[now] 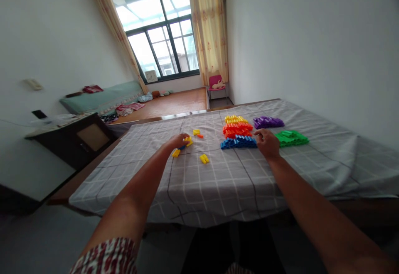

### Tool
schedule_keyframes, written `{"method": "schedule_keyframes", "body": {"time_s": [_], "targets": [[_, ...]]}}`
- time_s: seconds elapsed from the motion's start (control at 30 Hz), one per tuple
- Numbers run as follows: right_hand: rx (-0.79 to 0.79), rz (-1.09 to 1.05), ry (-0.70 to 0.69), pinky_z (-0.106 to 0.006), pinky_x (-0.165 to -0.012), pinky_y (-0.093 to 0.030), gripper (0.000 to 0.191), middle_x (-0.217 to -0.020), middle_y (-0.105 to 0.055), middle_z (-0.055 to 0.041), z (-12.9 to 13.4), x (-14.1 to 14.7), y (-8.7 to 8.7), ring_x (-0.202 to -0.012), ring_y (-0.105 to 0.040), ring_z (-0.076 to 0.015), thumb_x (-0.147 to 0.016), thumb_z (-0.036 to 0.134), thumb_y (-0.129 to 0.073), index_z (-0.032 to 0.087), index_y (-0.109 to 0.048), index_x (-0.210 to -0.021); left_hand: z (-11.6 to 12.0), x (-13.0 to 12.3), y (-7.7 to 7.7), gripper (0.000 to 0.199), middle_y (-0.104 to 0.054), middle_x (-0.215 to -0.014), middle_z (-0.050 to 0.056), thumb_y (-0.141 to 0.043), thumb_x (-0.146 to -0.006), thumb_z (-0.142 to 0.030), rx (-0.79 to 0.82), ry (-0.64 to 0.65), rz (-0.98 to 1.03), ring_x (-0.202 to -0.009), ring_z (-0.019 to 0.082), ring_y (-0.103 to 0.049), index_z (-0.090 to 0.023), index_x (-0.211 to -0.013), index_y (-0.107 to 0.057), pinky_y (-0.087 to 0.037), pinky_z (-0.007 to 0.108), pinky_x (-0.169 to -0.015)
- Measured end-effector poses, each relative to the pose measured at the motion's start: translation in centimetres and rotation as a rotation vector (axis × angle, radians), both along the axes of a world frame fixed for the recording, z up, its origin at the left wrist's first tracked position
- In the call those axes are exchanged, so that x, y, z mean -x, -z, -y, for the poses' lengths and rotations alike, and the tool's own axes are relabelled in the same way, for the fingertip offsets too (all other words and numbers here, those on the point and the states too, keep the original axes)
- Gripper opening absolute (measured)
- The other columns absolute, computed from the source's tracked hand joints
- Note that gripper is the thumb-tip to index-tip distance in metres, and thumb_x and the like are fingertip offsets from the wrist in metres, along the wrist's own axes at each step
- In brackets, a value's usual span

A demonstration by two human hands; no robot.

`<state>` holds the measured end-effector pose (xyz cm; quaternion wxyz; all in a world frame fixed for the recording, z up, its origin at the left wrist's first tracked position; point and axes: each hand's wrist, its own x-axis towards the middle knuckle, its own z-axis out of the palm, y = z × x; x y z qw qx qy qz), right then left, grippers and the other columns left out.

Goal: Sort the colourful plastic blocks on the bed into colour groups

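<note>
White plastered walls close in a room with a dark-framed window (168,24), beside which a thin yellow curtain (207,25) printed with reddish flowers hangs in soft folds. Below it lies a smooth brown wooden platform (177,101), and in the corner a pink chair (215,79) carries a pale soft toy (218,84) on its seat. At left, a dark cabinet (68,141) with a tan panel stands closed, its contents hidden.

In front, a grey checked cloth (215,195), slightly creased and matte, covers the table. Glossy plastic pieces are massed on it by colour, with ridged, tube-like ends: a yellow pile (236,119) at the back, an orange pile (237,130) next, and a blue pile (238,142) nearest the person. To their right sit a purple pile (268,122) and, nearer, a green pile (293,138).

The hands are well apart. The left hand (179,141) curls its fingers at a small yellow block (188,141), beside a blue piece (181,147); whether it grips either cannot be told. Around it lie a two-lobed yellow piece (204,159) and a little orange piece (200,136). The right hand (268,143) is bent between the blue and green piles, fingertips drawn inward near the orange one; whether anything is pinched there cannot be told.
</note>
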<state>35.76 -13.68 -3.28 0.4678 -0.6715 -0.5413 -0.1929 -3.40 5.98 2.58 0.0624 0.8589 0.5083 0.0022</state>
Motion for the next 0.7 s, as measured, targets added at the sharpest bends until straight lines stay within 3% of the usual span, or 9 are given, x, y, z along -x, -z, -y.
{"method": "schedule_keyframes", "body": {"time_s": [0.17,0.27,0.37,0.5,0.63,0.7], "targets": [[-0.001,-0.006,-0.004,-0.031,-0.072,-0.044,0.022,-0.084,-0.071,-0.0070,-0.3,0.0,0.2,-0.079,-0.062,-0.0215,-0.078,0.015,-0.046,0.020,-0.067,-0.081,0.8,-1.3,-0.1,0.046,-0.063,-0.128,0.005,-0.067,-0.076,-0.025,-0.099,0.089,0.011,-0.108,0.022,-0.064,-0.026,-0.123,-0.065,-0.049,0.029,-0.096],[-0.002,-0.019,-0.007,-0.031,-0.072,-0.044,0.022,-0.084,-0.071,-0.0069,-0.3,0.1,0.2,-0.079,-0.062,-0.0215,-0.077,0.015,-0.045,0.020,-0.066,-0.081,0.9,-2.7,0.2,0.052,-0.061,-0.132,0.006,-0.066,-0.077,-0.024,-0.109,0.146,0.087,-0.106,0.022,-0.064,-0.023,-0.129,-0.061,-0.048,0.031,-0.099],[-0.008,-0.029,-0.019,-0.031,-0.072,-0.045,0.022,-0.085,-0.071,-0.0069,-0.2,0.2,0.2,-0.079,-0.062,-0.0216,-0.077,0.015,-0.046,0.020,-0.066,-0.081,0.3,-4.1,0.6,0.061,-0.061,-0.133,0.009,-0.064,-0.076,-0.018,-0.048,0.189,0.079,-0.108,0.023,-0.064,-0.021,-0.137,-0.056,-0.046,0.034,-0.101],[-0.016,-0.039,-0.020,-0.031,-0.072,-0.045,0.022,-0.084,-0.070,-0.0071,-0.1,0.2,0.1,-0.077,-0.061,-0.0212,-0.077,0.015,-0.046,0.020,-0.067,-0.081,-0.5,-5.3,0.2,0.064,-0.062,-0.134,0.007,-0.065,-0.068,-0.007,0.090,0.270,0.022,-0.118,0.023,-0.059,-0.020,-0.131,-0.062,-0.044,0.029,-0.103],[-0.021,-0.028,-0.035,-0.031,-0.072,-0.045,0.022,-0.083,-0.070,-0.0071,-0.1,0.3,-0.1,-0.077,-0.061,-0.0210,-0.077,0.014,-0.046,0.019,-0.067,-0.080,-0.4,-5.9,-0.1,0.042,-0.069,-0.121,0.006,-0.066,-0.077,-0.029,0.046,0.118,0.024,-0.106,0.024,-0.065,-0.019,-0.118,-0.070,-0.049,0.029,-0.094],[-0.025,-0.026,-0.048,-0.031,-0.072,-0.046,0.022,-0.082,-0.069,-0.0070,-0.1,0.4,-0.2,-0.076,-0.061,-0.0209,-0.078,0.014,-0.046,0.020,-0.067,-0.080,-0.1,-6.2,0.1,0.042,-0.072,-0.113,0.008,-0.065,-0.079,-0.043,0.009,0.045,-0.001,-0.101,0.026,-0.066,-0.019,-0.112,-0.072,-0.050,0.031,-0.090]]}}
